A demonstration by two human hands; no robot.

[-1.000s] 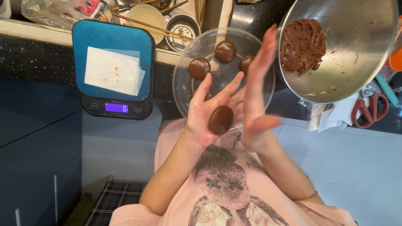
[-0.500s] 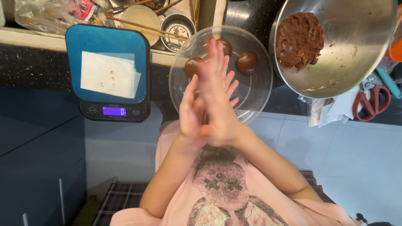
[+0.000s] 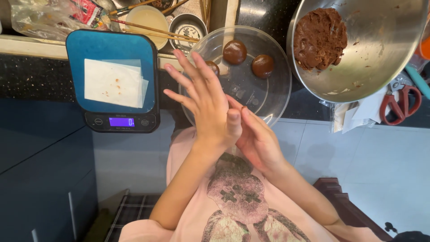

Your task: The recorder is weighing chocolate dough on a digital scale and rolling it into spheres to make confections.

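Note:
My left hand point(image 3: 204, 103) and my right hand point(image 3: 257, 141) are pressed palm to palm in front of my chest, the left one on top with its fingers spread. The brown dough ball between them is hidden. Just behind the hands stands a clear glass bowl point(image 3: 273, 103) with three round brown dough balls: one point(image 3: 234, 51) at the back, one point(image 3: 263, 66) to its right, and one point(image 3: 213, 67) half hidden by my fingers. To the right, a tilted steel bowl point(image 3: 385, 54) holds a lump of brown dough point(image 3: 320, 38).
A blue kitchen scale point(image 3: 112, 45) with a white paper sheet point(image 3: 114, 83) and a lit display sits on the dark counter at the left. Behind it are a plastic bag point(image 3: 40, 15), chopsticks point(image 3: 148, 31) and small bowls point(image 3: 188, 26). Red-handled scissors point(image 3: 401, 101) lie at the right.
A second ago the dough ball lay bare on my left palm with the right hand raised beside it. The palms have closed over it and slid across each other.

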